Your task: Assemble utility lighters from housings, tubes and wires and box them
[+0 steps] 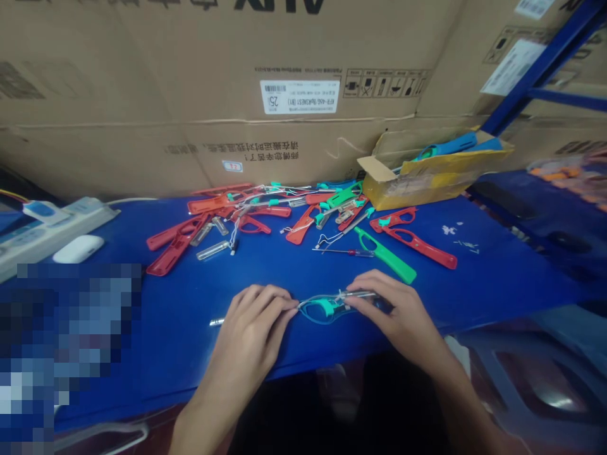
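Observation:
A blue lighter shell (317,321) with a trigger loop lies near the table's front edge, between my two hands. A turquoise trigger (327,308) sits inside its loop. My left hand (253,322) is closed with fingertips pinched at the shell's narrow left end. A shiny metal tube end (217,322) sticks out to the left behind that hand. With thumb and fingers my right hand (396,306) grips a clear fuel tank (361,294) over the shell's handle part. A thin wire runs along the shell's upper edge between the hands. My right fingers partly hide the handle.
Red shell halves (175,246), clear tanks (212,250) and wires lie piled behind. A green shell (389,256) and a small screwdriver (353,252) are nearer. A yellow-taped box (427,183) holds blue pieces. At left are a power strip (90,212) and white case (78,249).

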The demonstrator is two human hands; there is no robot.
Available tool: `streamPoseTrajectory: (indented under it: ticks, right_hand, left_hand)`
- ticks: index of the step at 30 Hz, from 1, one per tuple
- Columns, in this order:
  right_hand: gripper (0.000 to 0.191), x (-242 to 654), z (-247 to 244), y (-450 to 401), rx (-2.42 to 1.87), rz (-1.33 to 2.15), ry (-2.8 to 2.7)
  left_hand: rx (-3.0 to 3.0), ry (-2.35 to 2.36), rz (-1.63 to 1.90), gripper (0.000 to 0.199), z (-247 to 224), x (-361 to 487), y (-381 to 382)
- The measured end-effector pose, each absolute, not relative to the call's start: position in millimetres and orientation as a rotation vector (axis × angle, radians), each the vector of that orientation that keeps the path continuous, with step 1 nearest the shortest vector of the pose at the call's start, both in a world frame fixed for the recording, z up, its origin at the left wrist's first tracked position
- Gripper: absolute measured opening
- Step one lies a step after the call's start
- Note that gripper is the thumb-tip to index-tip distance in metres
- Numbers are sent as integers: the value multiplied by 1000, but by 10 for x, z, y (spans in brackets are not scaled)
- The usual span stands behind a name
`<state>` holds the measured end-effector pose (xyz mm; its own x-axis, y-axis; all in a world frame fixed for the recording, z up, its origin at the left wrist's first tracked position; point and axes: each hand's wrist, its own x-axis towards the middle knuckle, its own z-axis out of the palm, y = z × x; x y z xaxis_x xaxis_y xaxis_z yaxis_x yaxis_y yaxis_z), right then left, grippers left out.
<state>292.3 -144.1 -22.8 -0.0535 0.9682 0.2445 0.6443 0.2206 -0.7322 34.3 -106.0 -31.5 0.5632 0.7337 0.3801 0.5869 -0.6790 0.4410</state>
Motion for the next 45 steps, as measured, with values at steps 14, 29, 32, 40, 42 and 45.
streamPoseTrajectory:
  ticks: [14, 29, 32, 40, 42, 45]
  right_hand:
    - [14, 3039, -255, -1401, -1462, 426, -1941]
    - [17, 3032, -323, -1445, -1482, 402, -2022]
    - [16, 3020, -310, -1449, -1474, 428, -2025]
    - [17, 3008, -291, -1451, -1456, 427, -2026]
    - [19, 3010, -294, -1463, -1466, 395, -2035]
    - [23, 3018, -310, -1481, -1473, 335, -2056]
  left_hand:
    - [2480, 1136, 836, 13, -367, 326, -1018]
    - [2483, 1132, 806, 17, -402, 308, -1002]
    - [2514, 1095, 819, 16, -387, 305, -1006]
    - [2521, 1126, 836, 15, -403, 290, -1010]
    - [2517, 1140, 832, 15, -401, 291, -1015]
    - [2514, 1154, 818, 16, -396, 289, -1022]
